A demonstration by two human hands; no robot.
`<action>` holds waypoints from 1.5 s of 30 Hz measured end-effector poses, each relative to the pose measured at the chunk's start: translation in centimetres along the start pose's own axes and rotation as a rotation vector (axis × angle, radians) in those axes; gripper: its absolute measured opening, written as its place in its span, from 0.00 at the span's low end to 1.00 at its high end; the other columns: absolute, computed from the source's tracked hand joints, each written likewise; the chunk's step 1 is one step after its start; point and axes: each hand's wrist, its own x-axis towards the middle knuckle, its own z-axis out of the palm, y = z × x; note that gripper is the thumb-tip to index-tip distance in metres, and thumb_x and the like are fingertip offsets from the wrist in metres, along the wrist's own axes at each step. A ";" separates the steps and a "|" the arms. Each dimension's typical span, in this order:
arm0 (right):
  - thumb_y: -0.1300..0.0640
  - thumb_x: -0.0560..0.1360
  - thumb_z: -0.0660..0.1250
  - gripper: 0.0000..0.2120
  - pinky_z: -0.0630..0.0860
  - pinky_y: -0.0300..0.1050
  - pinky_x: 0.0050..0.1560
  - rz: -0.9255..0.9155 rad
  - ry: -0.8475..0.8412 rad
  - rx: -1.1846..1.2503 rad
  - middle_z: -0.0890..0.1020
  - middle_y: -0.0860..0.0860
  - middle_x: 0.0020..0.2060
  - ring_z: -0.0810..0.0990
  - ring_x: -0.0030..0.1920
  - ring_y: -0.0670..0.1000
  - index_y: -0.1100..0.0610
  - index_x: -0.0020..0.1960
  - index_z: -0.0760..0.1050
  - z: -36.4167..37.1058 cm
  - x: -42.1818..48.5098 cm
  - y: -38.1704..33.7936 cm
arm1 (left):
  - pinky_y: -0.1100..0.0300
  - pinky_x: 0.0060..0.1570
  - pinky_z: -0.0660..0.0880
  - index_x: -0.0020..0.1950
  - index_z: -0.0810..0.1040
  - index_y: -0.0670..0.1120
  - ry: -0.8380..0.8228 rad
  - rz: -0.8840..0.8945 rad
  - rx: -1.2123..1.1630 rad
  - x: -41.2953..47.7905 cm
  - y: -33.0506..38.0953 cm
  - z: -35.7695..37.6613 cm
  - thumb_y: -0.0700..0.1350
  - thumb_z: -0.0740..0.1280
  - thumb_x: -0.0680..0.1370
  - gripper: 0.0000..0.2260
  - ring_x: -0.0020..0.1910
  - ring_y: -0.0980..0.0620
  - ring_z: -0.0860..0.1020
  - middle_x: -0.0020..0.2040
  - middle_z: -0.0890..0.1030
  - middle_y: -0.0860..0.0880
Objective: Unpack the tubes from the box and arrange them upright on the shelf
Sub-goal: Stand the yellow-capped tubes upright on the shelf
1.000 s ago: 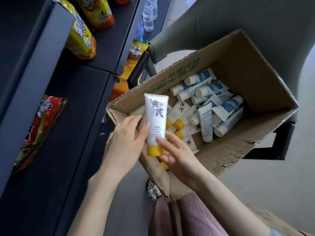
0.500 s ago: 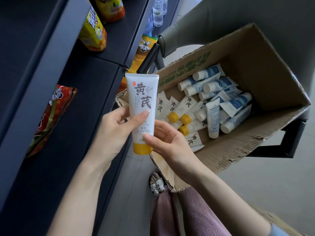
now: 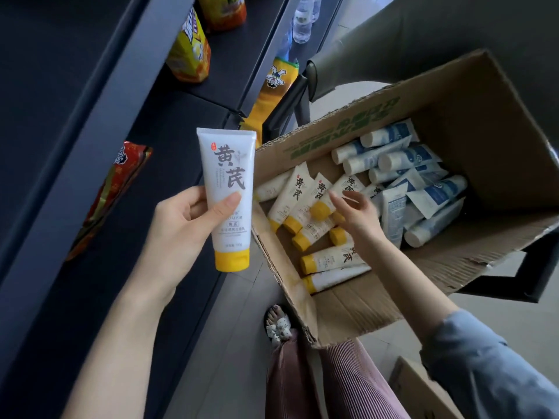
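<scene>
My left hand (image 3: pixel 184 225) grips a white tube with a yellow cap (image 3: pixel 228 189), cap down, above the dark shelf (image 3: pixel 127 267). The open cardboard box (image 3: pixel 472 122) stands to the right on a chair. Inside lie several white tubes with yellow caps (image 3: pixel 305 204) on the left and several white and blue tubes (image 3: pixel 408 164) on the right. My right hand (image 3: pixel 357 216) reaches into the box with its fingers extended over the yellow-capped tubes; it holds nothing.
Snack bags lie on the shelves: a red one (image 3: pixel 115 189) at left, yellow ones (image 3: pixel 190 52) further back. Water bottles (image 3: pixel 302 22) stand at the top. A chair frame (image 3: pixel 514 276) carries the box. Another carton corner (image 3: pixel 423 391) sits at bottom right, beside my foot (image 3: pixel 276 325).
My right hand has let go of the tube and moved right into the box. My left hand alone now holds the tube, lifted slightly toward the shelf.
</scene>
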 end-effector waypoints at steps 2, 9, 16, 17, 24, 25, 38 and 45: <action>0.52 0.73 0.71 0.28 0.73 0.52 0.64 0.126 0.094 0.088 0.74 0.56 0.62 0.75 0.61 0.53 0.61 0.68 0.65 0.4 1.1 0.2 | 0.74 0.41 0.74 0.50 0.81 0.52 0.015 -0.007 -0.018 0.0 -0.3 -0.1 0.51 0.69 0.70 0.10 0.48 0.61 0.82 0.47 0.85 0.57; 0.52 0.74 0.70 0.31 0.70 0.50 0.64 0.358 0.403 0.332 0.70 0.57 0.64 0.72 0.61 0.55 0.60 0.70 0.60 4.6 1.6 1.9 | 0.73 0.43 0.74 0.52 0.81 0.51 -0.025 0.012 -0.036 0.9 -0.1 0.7 0.51 0.69 0.70 0.12 0.49 0.60 0.82 0.49 0.85 0.56; 0.45 0.71 0.72 0.40 0.64 0.57 0.69 0.638 0.464 0.663 0.67 0.57 0.70 0.69 0.68 0.59 0.60 0.74 0.57 6.1 4.2 0.8 | 0.72 0.44 0.74 0.53 0.80 0.50 -0.067 0.028 -0.045 2.6 0.5 1.4 0.50 0.69 0.70 0.13 0.49 0.60 0.82 0.49 0.84 0.57; 0.44 0.71 0.72 0.40 0.64 0.57 0.70 0.656 0.459 0.677 0.68 0.57 0.70 0.69 0.68 0.59 0.60 0.74 0.58 6.2 4.4 0.8 | 0.72 0.44 0.75 0.53 0.80 0.50 -0.070 0.025 -0.046 2.7 0.4 1.5 0.50 0.69 0.69 0.13 0.50 0.60 0.82 0.49 0.84 0.57; 0.46 0.71 0.73 0.34 0.64 0.57 0.69 0.700 0.395 0.642 0.73 0.56 0.67 0.71 0.66 0.59 0.60 0.70 0.66 6.4 5.1 0.6 | 0.71 0.44 0.75 0.54 0.80 0.50 -0.099 -0.001 -0.042 3.3 0.0 2.0 0.51 0.70 0.69 0.15 0.51 0.58 0.82 0.51 0.84 0.55; 0.47 0.71 0.73 0.33 0.66 0.57 0.68 0.691 0.381 0.642 0.73 0.56 0.66 0.72 0.66 0.58 0.59 0.70 0.67 6.5 5.1 0.5 | 0.71 0.45 0.75 0.54 0.80 0.50 -0.097 -0.004 -0.046 3.3 0.0 2.0 0.51 0.70 0.69 0.15 0.51 0.58 0.82 0.51 0.84 0.55; 0.58 0.74 0.71 0.26 0.74 0.53 0.62 0.599 0.195 0.813 0.76 0.57 0.64 0.77 0.62 0.56 0.60 0.69 0.68 6.5 2.5 0.0 | 0.71 0.45 0.75 0.53 0.81 0.52 -0.054 0.023 -0.054 1.9 -0.6 1.9 0.52 0.70 0.69 0.14 0.51 0.59 0.82 0.51 0.84 0.56; 0.61 0.76 0.68 0.07 0.65 0.44 0.70 0.591 -0.111 0.845 0.76 0.58 0.64 0.74 0.66 0.53 0.63 0.51 0.74 4.8 -1.8 0.0 | 0.72 0.44 0.75 0.52 0.81 0.51 0.006 0.061 -0.079 -1.8 -1.6 0.5 0.52 0.70 0.69 0.13 0.50 0.59 0.82 0.50 0.84 0.55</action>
